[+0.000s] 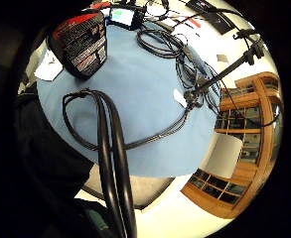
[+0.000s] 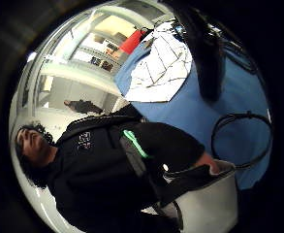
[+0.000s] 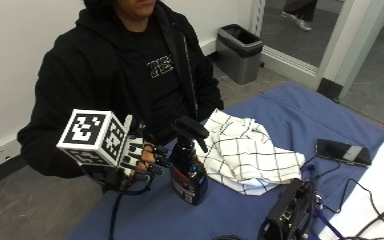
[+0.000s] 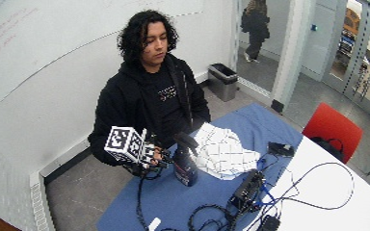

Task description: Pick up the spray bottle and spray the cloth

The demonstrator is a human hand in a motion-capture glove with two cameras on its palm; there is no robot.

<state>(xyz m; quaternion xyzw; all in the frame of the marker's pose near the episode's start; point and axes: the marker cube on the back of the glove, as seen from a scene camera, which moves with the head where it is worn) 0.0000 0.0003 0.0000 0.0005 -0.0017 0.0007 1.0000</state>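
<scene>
The gloved right hand point(image 3: 135, 162), fingers loosely curled and holding nothing, hovers just left of the upright spray bottle point(image 3: 189, 170); the cloth point(image 3: 245, 152) lies beyond.

A smooth, glossy dark plastic body with a printed label is shown by the spray bottle point(image 3: 188, 175), just beside the fingertips point(image 3: 156, 160) of the gloved right hand point(image 3: 135, 165); its trigger head is seen as matt black plastic. Beyond the bottle from the fingers, the cloth point(image 3: 245, 152) is seen as soft, crumpled white woven fabric checked with thin dark lines. Under both, a matt, smooth blue fabric cover is shown on the table point(image 3: 298, 115).
</scene>
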